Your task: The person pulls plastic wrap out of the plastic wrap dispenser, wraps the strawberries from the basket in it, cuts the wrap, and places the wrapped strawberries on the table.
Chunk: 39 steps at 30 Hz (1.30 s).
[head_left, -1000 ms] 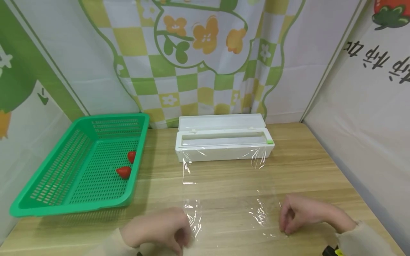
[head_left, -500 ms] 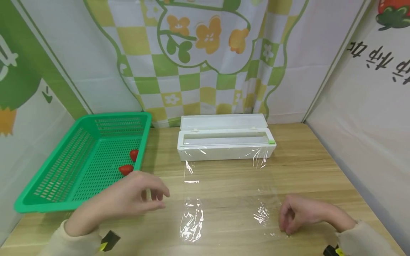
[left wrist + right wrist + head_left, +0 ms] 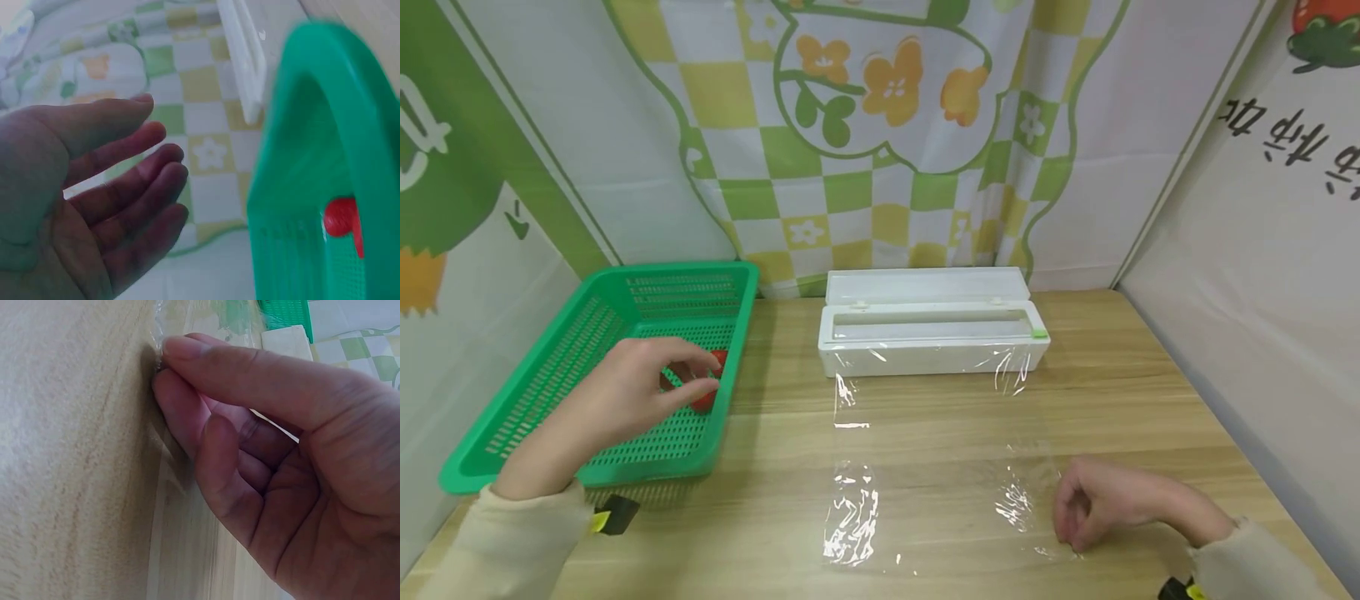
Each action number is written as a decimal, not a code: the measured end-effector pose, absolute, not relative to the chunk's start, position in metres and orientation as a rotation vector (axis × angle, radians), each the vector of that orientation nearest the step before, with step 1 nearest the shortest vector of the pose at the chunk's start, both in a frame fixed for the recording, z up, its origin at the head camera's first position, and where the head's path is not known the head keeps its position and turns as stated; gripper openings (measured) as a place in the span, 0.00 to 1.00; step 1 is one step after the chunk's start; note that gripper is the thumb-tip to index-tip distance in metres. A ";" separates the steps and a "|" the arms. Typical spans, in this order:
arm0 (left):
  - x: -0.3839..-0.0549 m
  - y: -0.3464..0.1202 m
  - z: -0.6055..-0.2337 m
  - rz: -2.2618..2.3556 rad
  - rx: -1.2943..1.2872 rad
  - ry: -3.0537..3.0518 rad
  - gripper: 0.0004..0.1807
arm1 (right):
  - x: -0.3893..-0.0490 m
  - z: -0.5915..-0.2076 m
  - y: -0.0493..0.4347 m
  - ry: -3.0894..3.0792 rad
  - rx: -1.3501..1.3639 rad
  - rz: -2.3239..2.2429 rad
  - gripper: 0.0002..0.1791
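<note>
Clear plastic wrap (image 3: 940, 492) stretches over the table from a white wrap dispenser box (image 3: 932, 358) with its lid raised. At the wrap's near right corner, my right hand (image 3: 1108, 504) pinches its edge between thumb and forefinger; the right wrist view shows the film at the fingertips. My left hand (image 3: 640, 383) hovers above the green basket (image 3: 748, 333), fingers loosely bent and nothing between them. Two red strawberries lie in the basket beside those fingertips, partly hidden; one strawberry (image 3: 703, 402) shows below the thumb. In the left wrist view, the left hand (image 3: 106, 181) is apart from the basket.
The wooden table (image 3: 1150, 400) carries the basket on the left and the dispenser at the back. A checked curtain (image 3: 887, 192) hangs behind, and white fabric walls (image 3: 1247, 275) stand at both sides.
My left hand has left the wrap's near left corner and moved left and away from me, over the basket. The right hand keeps its pinch in place.
</note>
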<state>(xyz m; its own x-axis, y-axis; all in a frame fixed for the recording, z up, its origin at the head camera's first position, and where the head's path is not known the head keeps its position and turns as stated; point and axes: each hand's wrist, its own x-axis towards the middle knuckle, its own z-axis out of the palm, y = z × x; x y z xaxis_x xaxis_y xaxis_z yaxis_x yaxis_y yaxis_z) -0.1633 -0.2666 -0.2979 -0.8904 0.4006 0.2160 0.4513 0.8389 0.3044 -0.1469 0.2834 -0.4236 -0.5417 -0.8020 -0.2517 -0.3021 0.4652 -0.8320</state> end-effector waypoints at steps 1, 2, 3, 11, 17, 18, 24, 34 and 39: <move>-0.167 -0.270 -0.298 -0.514 -0.644 -2.901 0.08 | -0.147 -0.424 0.283 2.074 -0.920 -0.997 0.06; -0.170 -0.273 -0.299 -0.500 -0.627 -2.923 0.09 | -0.147 -0.424 0.283 2.077 -0.924 -0.994 0.06; -0.172 -0.276 -0.301 -0.485 -0.609 -2.943 0.10 | -0.146 -0.424 0.283 2.079 -0.926 -0.993 0.06; -0.193 -0.297 -0.317 -0.445 -0.566 -3.089 0.20 | -0.147 -0.426 0.283 2.093 -0.944 -0.984 0.06; -0.204 -0.305 -0.322 -0.432 -0.620 -3.198 0.23 | -0.147 -0.425 0.283 2.101 -0.941 -0.986 0.06; -0.206 -0.306 -0.322 -0.437 -0.629 -3.209 0.23 | -0.148 -0.425 0.283 2.098 -0.939 -0.990 0.06; -0.212 -0.307 -0.319 -0.405 -0.668 -3.323 0.27 | -0.148 -0.426 0.281 2.100 -0.926 -0.997 0.07; -0.229 -0.303 -0.311 -0.245 -0.798 -3.444 0.27 | -0.144 -0.425 0.279 2.153 -0.944 -0.956 0.09; -0.237 -0.302 -0.311 -0.270 -0.805 -3.529 0.27 | -0.142 -0.425 0.278 2.179 -0.967 -0.929 0.09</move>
<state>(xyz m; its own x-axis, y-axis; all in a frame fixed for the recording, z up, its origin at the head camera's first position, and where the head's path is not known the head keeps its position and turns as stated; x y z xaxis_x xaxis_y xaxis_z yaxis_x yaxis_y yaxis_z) -0.2366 -0.3020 -0.3113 -0.7906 0.4408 -0.4250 0.3710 0.8970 0.2402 -0.1417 0.2784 -0.4250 -0.5726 -0.7905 -0.2174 -0.3905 0.4961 -0.7755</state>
